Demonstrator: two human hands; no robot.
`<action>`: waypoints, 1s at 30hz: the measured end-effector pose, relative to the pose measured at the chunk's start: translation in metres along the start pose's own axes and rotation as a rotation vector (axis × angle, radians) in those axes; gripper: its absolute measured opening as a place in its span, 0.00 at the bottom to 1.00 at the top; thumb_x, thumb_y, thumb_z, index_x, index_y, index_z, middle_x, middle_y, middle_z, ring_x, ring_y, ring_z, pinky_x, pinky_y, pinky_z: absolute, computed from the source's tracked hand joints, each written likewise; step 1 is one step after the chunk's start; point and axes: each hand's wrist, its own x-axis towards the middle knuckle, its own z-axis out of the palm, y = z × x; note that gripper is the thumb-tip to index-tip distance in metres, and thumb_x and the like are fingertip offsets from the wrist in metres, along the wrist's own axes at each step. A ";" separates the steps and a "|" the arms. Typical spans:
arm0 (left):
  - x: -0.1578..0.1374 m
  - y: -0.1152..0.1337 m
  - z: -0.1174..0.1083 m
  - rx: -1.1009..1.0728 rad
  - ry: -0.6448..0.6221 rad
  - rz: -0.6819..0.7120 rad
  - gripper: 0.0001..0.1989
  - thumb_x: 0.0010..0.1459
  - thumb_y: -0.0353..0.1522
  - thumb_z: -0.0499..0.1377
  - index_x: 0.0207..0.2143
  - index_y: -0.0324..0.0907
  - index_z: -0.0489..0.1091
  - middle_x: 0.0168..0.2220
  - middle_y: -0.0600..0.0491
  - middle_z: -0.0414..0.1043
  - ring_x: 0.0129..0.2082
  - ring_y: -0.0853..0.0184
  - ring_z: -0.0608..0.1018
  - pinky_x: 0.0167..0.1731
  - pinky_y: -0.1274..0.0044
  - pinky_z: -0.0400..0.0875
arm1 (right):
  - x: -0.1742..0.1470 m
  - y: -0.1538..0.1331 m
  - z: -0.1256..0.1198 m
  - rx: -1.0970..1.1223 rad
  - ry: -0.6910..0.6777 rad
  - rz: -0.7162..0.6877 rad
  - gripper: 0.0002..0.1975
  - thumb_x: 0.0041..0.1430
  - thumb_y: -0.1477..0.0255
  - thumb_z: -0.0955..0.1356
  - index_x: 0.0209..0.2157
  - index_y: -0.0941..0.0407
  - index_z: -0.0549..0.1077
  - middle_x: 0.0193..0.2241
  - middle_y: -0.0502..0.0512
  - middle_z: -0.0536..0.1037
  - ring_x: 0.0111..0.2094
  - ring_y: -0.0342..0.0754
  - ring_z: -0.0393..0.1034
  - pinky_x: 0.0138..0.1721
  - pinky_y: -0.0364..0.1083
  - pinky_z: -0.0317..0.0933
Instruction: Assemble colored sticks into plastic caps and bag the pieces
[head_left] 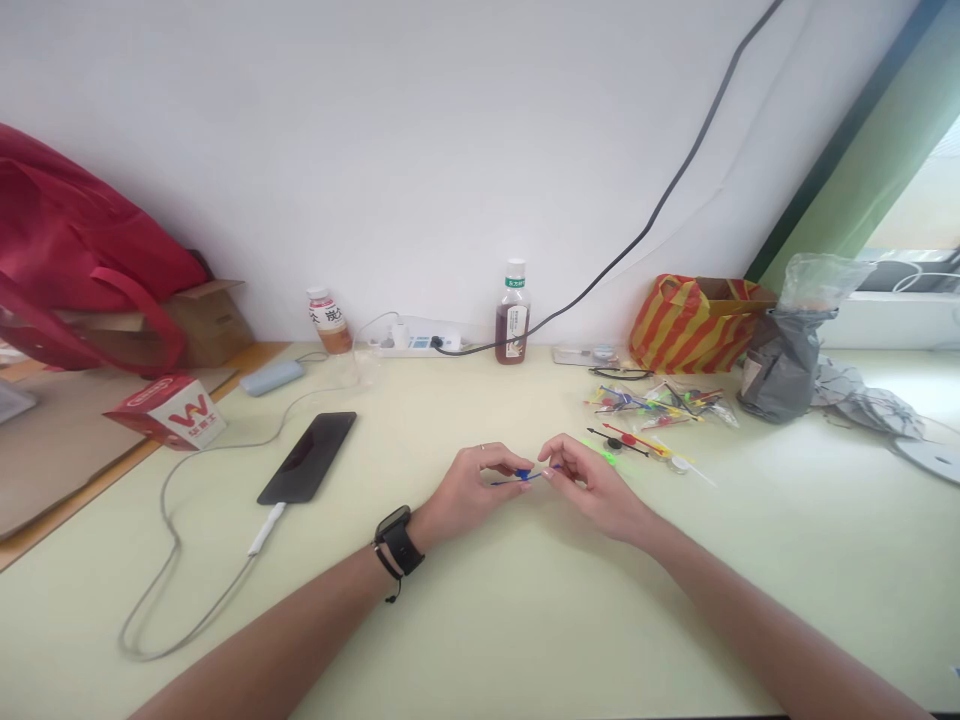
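Just above the table, both hands meet at a small blue plastic arrow spinner [523, 475]. My left hand [472, 487] pinches its round hub between thumb and fingers. The thumb and fingertips of my right hand [592, 485] close on the right end of its thin pointer. Fingers cover part of the spinner. To the right of my right hand lie assembled arrow spinners [628, 440] in black, red, yellow and white, with a bright green one [609, 457] partly hidden. Behind them, clear plastic bags [652, 402] hold more coloured pointers and discs.
A phone [307, 458] on a charging cable [174, 530] lies left, near a red-and-white box [176, 412]. Along the wall stand two drink bottles [513, 318], a power strip [416, 340] and a striped bag [690, 322]. A grey bag [780, 365] stands right.
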 end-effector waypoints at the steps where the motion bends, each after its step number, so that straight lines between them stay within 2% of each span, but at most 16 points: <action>1: 0.000 0.000 0.000 0.002 -0.012 0.005 0.11 0.61 0.38 0.66 0.44 0.44 0.82 0.42 0.47 0.81 0.43 0.60 0.80 0.47 0.69 0.75 | 0.000 0.000 -0.001 0.005 -0.004 -0.001 0.09 0.70 0.62 0.64 0.44 0.52 0.69 0.27 0.46 0.62 0.29 0.45 0.59 0.29 0.44 0.56; 7: 0.000 0.005 -0.001 -0.067 -0.084 -0.037 0.11 0.59 0.39 0.68 0.39 0.41 0.82 0.40 0.46 0.82 0.40 0.60 0.81 0.45 0.68 0.76 | 0.000 -0.002 0.000 0.040 -0.009 0.001 0.10 0.69 0.61 0.66 0.45 0.52 0.69 0.27 0.46 0.61 0.29 0.45 0.59 0.31 0.44 0.57; 10: 0.000 0.006 0.000 -0.129 -0.076 -0.041 0.12 0.59 0.39 0.69 0.39 0.40 0.81 0.40 0.46 0.82 0.39 0.61 0.80 0.46 0.68 0.76 | 0.000 -0.002 0.000 0.047 0.003 0.009 0.10 0.69 0.61 0.66 0.45 0.52 0.69 0.28 0.46 0.61 0.30 0.46 0.59 0.31 0.45 0.57; 12: 0.000 0.007 0.001 -0.193 -0.065 -0.049 0.12 0.59 0.39 0.69 0.40 0.40 0.81 0.41 0.45 0.81 0.40 0.61 0.80 0.47 0.68 0.76 | 0.000 -0.002 0.000 0.058 0.025 0.015 0.10 0.69 0.61 0.66 0.46 0.52 0.69 0.28 0.46 0.63 0.30 0.46 0.59 0.32 0.45 0.58; 17: 0.000 0.008 0.001 -0.373 -0.150 -0.142 0.16 0.63 0.40 0.65 0.47 0.39 0.79 0.44 0.42 0.81 0.43 0.59 0.80 0.44 0.69 0.76 | 0.002 -0.001 0.000 0.116 0.058 0.025 0.12 0.69 0.61 0.65 0.49 0.52 0.68 0.35 0.50 0.68 0.30 0.44 0.63 0.31 0.45 0.59; 20: 0.002 0.004 0.001 -0.416 -0.118 -0.162 0.15 0.60 0.39 0.68 0.46 0.39 0.79 0.43 0.44 0.81 0.42 0.61 0.81 0.45 0.69 0.75 | 0.002 0.000 -0.002 0.056 0.139 -0.007 0.16 0.68 0.62 0.66 0.54 0.51 0.67 0.40 0.52 0.70 0.29 0.44 0.65 0.29 0.45 0.60; 24: 0.003 -0.002 0.000 -0.457 -0.044 -0.195 0.15 0.55 0.36 0.72 0.43 0.39 0.78 0.39 0.48 0.80 0.39 0.64 0.81 0.46 0.70 0.75 | 0.000 -0.001 -0.006 -0.153 0.300 -0.138 0.12 0.69 0.64 0.65 0.50 0.51 0.72 0.34 0.52 0.71 0.29 0.46 0.65 0.31 0.47 0.63; 26: 0.004 -0.003 0.000 -0.480 -0.033 -0.212 0.15 0.55 0.36 0.73 0.43 0.39 0.78 0.38 0.48 0.81 0.39 0.65 0.81 0.46 0.70 0.75 | -0.002 -0.003 -0.008 -0.195 0.310 -0.179 0.13 0.70 0.65 0.64 0.54 0.50 0.71 0.34 0.52 0.71 0.30 0.47 0.65 0.32 0.48 0.63; 28: 0.004 -0.002 -0.001 -0.494 -0.027 -0.219 0.17 0.54 0.36 0.73 0.43 0.39 0.78 0.39 0.47 0.81 0.38 0.64 0.82 0.46 0.70 0.76 | -0.004 -0.006 -0.008 -0.178 0.280 -0.186 0.20 0.71 0.64 0.63 0.61 0.48 0.65 0.35 0.52 0.71 0.29 0.47 0.66 0.32 0.48 0.64; 30: 0.004 -0.001 -0.002 -0.502 -0.018 -0.222 0.17 0.52 0.35 0.74 0.43 0.38 0.78 0.39 0.47 0.81 0.38 0.64 0.82 0.46 0.70 0.76 | -0.006 -0.008 -0.007 -0.139 0.253 -0.168 0.23 0.71 0.63 0.64 0.65 0.48 0.61 0.39 0.53 0.71 0.29 0.46 0.66 0.31 0.47 0.64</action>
